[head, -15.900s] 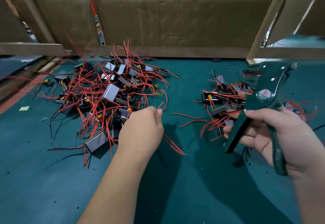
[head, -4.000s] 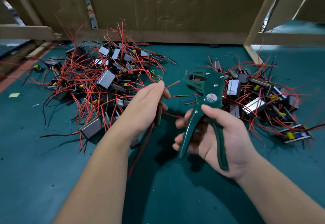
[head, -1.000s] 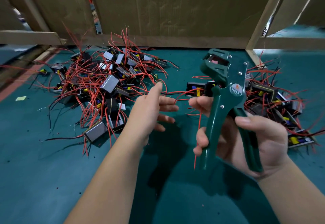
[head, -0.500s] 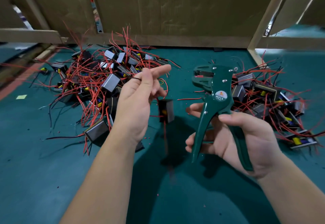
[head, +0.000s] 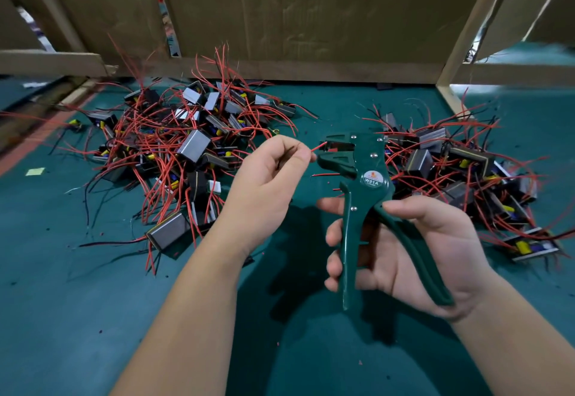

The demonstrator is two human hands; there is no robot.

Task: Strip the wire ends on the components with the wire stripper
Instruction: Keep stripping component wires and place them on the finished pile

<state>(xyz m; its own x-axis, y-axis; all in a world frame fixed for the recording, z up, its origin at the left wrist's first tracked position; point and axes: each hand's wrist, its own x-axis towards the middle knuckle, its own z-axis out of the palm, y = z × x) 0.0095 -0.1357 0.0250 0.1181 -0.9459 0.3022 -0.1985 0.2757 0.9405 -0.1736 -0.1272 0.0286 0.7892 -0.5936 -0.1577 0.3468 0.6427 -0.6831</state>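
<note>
A: In the head view, what matters for this step?
B: The left hand [head: 270,171] pinches a red wire [head: 318,147] between thumb and forefinger, and the wire's tip reaches into the head of the wire stripper [head: 370,178]. I'd push the end in straight, only as deep as the bare length wanted, and hold it firm.
A: And the other hand?
B: The right hand [head: 413,255] wraps fingers and thumb round the two handles, which stand spread apart, so the squeeze is not yet made. One smooth, full squeeze should serve best.
A: How does the wire look?
B: Thin, red and easily bent. It spans the short gap just left of the wire stripper's head. Its component is hidden by the left hand.
A: And the rest?
B: A tangled heap [head: 193,146] of boxy components lies on the table [head: 93,318], well left of the wire stripper. A second heap [head: 420,162] lies just right of it.
</note>
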